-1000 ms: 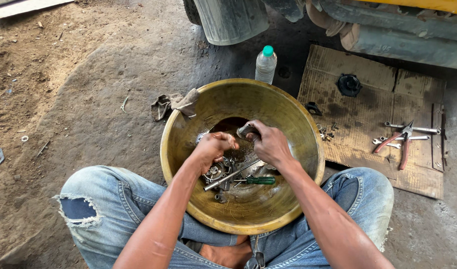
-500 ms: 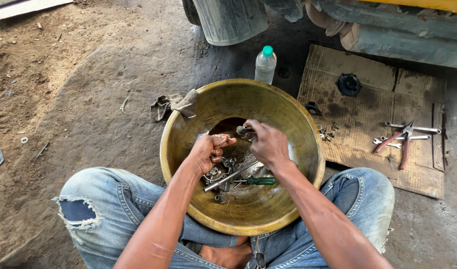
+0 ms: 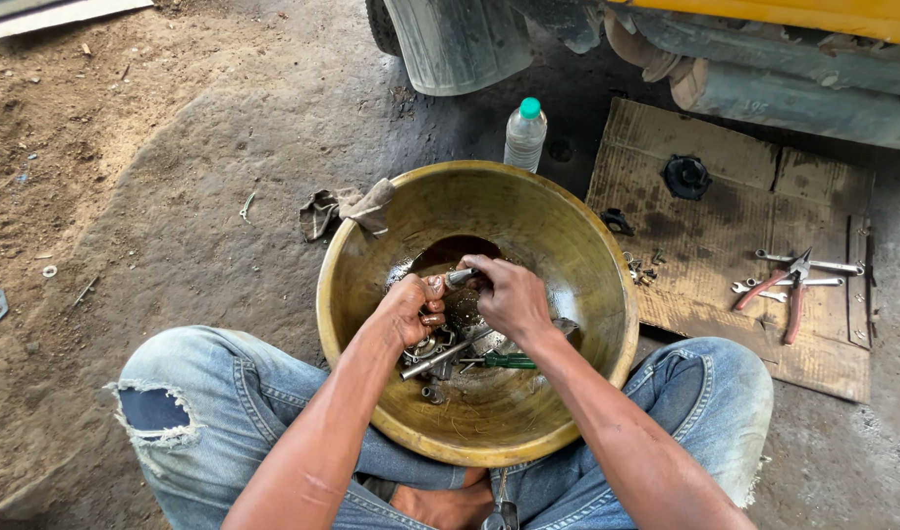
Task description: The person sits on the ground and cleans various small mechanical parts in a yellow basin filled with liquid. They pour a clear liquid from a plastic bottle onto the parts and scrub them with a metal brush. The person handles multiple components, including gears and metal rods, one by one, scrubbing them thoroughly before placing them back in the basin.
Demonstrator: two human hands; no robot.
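A small metal part (image 3: 460, 278) sits low inside the brass bowl (image 3: 568, 245), pinched between the left hand (image 3: 409, 309) and right hand (image 3: 512, 294), both closed on it. Beyond the bowl's rim stands a plastic bottle (image 3: 524, 133); pliers (image 3: 786, 291) lie on cardboard (image 3: 725, 226) beside it.

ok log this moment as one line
left hand: grips small metal part | right hand: on same part | over brass bowl | pliers on cardboard

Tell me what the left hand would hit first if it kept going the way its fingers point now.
Likely the small metal part at its fingertips, with the right hand just beyond; the left hand points up and right across the bowl. Depth is unclear.
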